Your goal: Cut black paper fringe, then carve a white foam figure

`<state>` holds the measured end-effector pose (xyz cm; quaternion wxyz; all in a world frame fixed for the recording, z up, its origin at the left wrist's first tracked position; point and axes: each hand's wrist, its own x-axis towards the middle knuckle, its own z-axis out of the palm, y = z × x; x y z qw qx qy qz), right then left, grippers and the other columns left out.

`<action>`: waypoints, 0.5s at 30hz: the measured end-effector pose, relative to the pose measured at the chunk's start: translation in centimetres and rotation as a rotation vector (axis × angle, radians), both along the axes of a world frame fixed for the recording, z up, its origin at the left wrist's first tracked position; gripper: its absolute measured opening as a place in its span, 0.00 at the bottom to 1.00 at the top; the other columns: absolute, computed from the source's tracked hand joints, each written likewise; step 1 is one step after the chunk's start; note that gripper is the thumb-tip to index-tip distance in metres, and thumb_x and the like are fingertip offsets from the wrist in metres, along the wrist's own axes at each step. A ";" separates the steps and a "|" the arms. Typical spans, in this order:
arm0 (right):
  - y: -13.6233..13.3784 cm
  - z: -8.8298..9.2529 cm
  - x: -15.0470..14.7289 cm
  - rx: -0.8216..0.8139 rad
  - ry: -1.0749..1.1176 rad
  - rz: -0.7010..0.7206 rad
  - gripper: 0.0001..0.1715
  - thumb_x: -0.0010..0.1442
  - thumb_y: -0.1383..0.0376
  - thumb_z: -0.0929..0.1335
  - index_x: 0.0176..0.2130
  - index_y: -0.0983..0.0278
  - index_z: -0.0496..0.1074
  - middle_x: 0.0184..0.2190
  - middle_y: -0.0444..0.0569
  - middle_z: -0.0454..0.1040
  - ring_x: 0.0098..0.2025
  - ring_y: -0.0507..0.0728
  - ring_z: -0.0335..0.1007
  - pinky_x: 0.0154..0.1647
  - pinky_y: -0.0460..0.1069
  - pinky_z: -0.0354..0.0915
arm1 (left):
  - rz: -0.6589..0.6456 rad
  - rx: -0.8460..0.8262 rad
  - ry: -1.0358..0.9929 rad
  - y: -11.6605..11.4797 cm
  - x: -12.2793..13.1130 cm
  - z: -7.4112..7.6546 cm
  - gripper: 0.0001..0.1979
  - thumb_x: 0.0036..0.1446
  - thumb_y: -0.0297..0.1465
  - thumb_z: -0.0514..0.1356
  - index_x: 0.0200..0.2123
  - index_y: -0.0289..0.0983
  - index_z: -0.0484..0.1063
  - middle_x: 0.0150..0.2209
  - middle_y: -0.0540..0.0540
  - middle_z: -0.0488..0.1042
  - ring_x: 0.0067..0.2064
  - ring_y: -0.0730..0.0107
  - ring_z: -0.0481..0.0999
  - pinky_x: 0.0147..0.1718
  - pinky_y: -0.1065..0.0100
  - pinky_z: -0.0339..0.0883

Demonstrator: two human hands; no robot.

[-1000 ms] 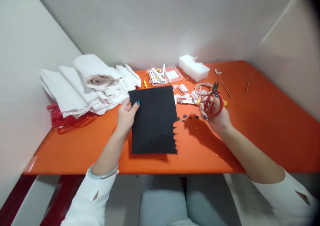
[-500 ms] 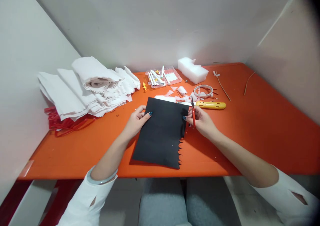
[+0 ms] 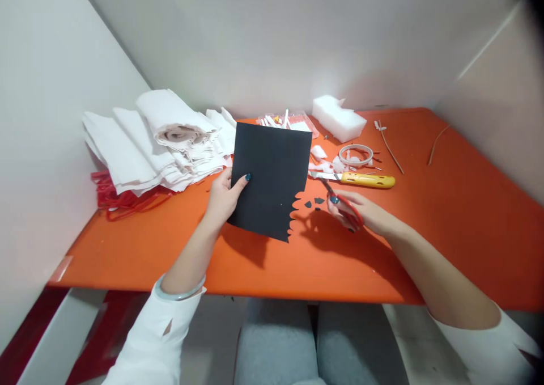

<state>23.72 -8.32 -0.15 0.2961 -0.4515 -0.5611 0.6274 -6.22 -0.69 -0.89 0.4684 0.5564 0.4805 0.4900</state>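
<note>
My left hand [image 3: 224, 197] grips the left edge of a black sheet of paper [image 3: 267, 175], thumb on its front, and holds it tilted up above the table. Jagged, scalloped cuts run along the sheet's lower right edge. To the right of it, my right hand [image 3: 361, 210] is closed on red-handled scissors [image 3: 346, 203], their blades pointing up and left, apart from the paper. Small black paper scraps [image 3: 314, 202] lie on the orange table between the sheet and the scissors.
Behind the scissors lies a yellow-handled knife [image 3: 368, 180], near a roll of tape [image 3: 356, 155] and white foam bits. A white foam block [image 3: 339, 118] and a marker case [image 3: 312, 125] stand at the back. White paper sheets [image 3: 127, 147] are piled left on red plastic [image 3: 127, 201].
The black sheet has been raised and tilted up in my left hand. My right hand has moved away from its edge, right and slightly down, with the scissors. Black scraps now show on the table.
</note>
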 end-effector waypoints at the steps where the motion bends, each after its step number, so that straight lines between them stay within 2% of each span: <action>1: -0.2 0.3 0.3 -0.037 -0.047 0.082 0.19 0.63 0.52 0.63 0.30 0.64 0.62 0.21 0.40 0.60 0.19 0.47 0.54 0.20 0.44 0.55 | -0.001 0.007 0.003 0.0 -0.1 0.2 0.19 0.50 0.41 0.66 0.41 0.37 0.69 0.37 0.47 0.79 0.34 0.65 0.79 0.32 0.68 0.74; 3: -0.4 0.8 0.7 -0.094 -0.109 0.238 0.16 0.63 0.54 0.63 0.32 0.64 0.63 0.22 0.41 0.61 0.20 0.47 0.56 0.22 0.45 0.56 | -0.033 0.007 0.018 -0.2 -0.2 0.4 0.20 0.49 0.41 0.66 0.41 0.36 0.69 0.36 0.47 0.79 0.34 0.65 0.79 0.31 0.68 0.74; 6: -0.4 1.1 0.8 -0.156 -0.138 0.364 0.14 0.63 0.55 0.64 0.32 0.63 0.62 0.25 0.42 0.63 0.22 0.48 0.58 0.24 0.45 0.58 | -0.085 0.009 0.053 -0.3 -0.3 0.1 0.20 0.49 0.41 0.66 0.42 0.36 0.70 0.36 0.47 0.79 0.36 0.64 0.79 0.32 0.67 0.74; 15: -0.2 0.8 1.0 -0.127 -0.066 0.420 0.16 0.64 0.55 0.62 0.32 0.64 0.61 0.26 0.43 0.61 0.20 0.47 0.55 0.20 0.45 0.56 | -0.071 0.064 0.111 0.0 -0.6 -0.5 0.18 0.51 0.40 0.65 0.41 0.37 0.70 0.36 0.48 0.78 0.36 0.67 0.78 0.32 0.71 0.73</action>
